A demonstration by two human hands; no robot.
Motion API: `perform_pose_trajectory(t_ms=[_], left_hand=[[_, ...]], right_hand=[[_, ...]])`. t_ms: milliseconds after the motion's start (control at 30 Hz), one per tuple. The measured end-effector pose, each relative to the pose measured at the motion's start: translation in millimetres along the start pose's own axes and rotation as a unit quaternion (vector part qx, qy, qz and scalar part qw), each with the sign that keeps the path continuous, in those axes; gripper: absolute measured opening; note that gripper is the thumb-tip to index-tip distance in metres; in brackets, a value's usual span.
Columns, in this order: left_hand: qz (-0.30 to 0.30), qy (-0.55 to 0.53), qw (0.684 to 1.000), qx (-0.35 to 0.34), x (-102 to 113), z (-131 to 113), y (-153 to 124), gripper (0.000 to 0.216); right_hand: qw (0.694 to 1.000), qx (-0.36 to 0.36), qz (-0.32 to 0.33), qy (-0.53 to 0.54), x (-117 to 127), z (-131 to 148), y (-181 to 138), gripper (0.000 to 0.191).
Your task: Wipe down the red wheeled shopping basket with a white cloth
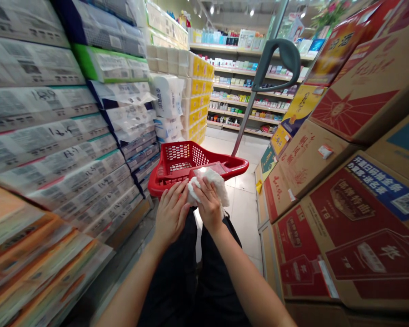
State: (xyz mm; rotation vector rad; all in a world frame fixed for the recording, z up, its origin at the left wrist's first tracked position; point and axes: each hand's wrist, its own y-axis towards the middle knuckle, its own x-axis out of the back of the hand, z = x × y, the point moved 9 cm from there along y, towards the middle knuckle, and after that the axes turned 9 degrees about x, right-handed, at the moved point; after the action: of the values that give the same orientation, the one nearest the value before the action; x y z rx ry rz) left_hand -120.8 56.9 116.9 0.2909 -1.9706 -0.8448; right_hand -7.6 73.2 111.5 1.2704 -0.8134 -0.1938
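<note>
A red plastic shopping basket [180,152] with lattice walls stands on the floor in front of my knees. Its long grey pull handle [276,66] rises at an angle to the upper right. With bent fingers, my left hand [172,211] grips the near rim, its thumb close to the cloth. My right hand [208,199] presses a bunched white cloth [220,184] onto the basket's near right edge, fingers closed over it. The cloth hides part of that edge. No goods show inside the basket.
Tall stacks of wrapped paper packs [47,104] line the left side, with orange packs [37,254] low in front. Cardboard cartons [357,204] are piled close on the right. Beyond the pale tiled floor [238,190] stand shelves [247,93] full of small goods.
</note>
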Motion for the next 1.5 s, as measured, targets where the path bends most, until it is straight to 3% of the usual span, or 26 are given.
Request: perform_pose_trajectory(t_ms=[67,167,267,367,500,633,733,900,1100,1200,1300,1500], left_hand=[[-0.003,0.003,1.0,-0.003,0.2,-0.3,-0.1,0.05],[-0.004,0.007,1.0,-0.004,-0.4,-1.1,0.5,0.05],[-0.003,0.008,1.0,-0.004,-0.9,-1.8,1.3,0.05],[-0.003,0.006,1.0,-0.001,-1.4,-1.5,1.6,0.05],[-0.011,0.007,1.0,0.004,-2.1,-0.1,0.7,0.051],[-0.017,0.005,1.0,0.004,-2.9,2.0,-0.7,0.049],[-0.02,0.003,1.0,0.002,-1.9,2.9,-1.1,0.047],[-0.01,0.002,1.0,0.001,-1.3,0.8,0.2,0.049],[-0.011,0.005,1.0,0.001,-1.7,-1.1,0.9,0.051],[-0.012,0.003,1.0,0.003,-1.4,-1.2,0.8,0.05],[-0.01,0.002,1.0,0.008,-1.1,-0.4,0.5,0.051],[-0.014,-0.003,1.0,0.012,-1.8,3.8,-1.5,0.046]], right_hand=[[1.0,0.02,0.013,-0.008,4.6,-15.6,-4.6,0.049],[0.999,0.011,-0.032,-0.003,26.6,-56.0,-14.6,0.048],[0.995,-0.046,-0.092,0.012,49.1,-98.7,-24.9,0.044],[0.987,-0.109,-0.119,0.014,58.1,-118.4,-29.3,0.04],[0.986,-0.123,-0.116,0.008,46.0,-85.3,-20.1,0.041],[0.997,-0.063,-0.041,-0.007,11.2,-22.0,-4.9,0.043],[1.0,-0.027,-0.008,-0.008,-4.1,-1.1,-2.7,0.043],[0.999,0.025,0.024,-0.016,2.4,-26.9,-10.8,0.047],[0.995,-0.045,-0.087,0.017,43.7,-93.2,-25.2,0.039],[0.985,-0.106,-0.133,0.019,51.0,-106.3,-29.9,0.04],[0.98,-0.132,-0.147,0.01,43.3,-86.0,-26.5,0.041],[0.996,-0.06,-0.06,-0.002,-1.4,-5.3,-8.2,0.043]])
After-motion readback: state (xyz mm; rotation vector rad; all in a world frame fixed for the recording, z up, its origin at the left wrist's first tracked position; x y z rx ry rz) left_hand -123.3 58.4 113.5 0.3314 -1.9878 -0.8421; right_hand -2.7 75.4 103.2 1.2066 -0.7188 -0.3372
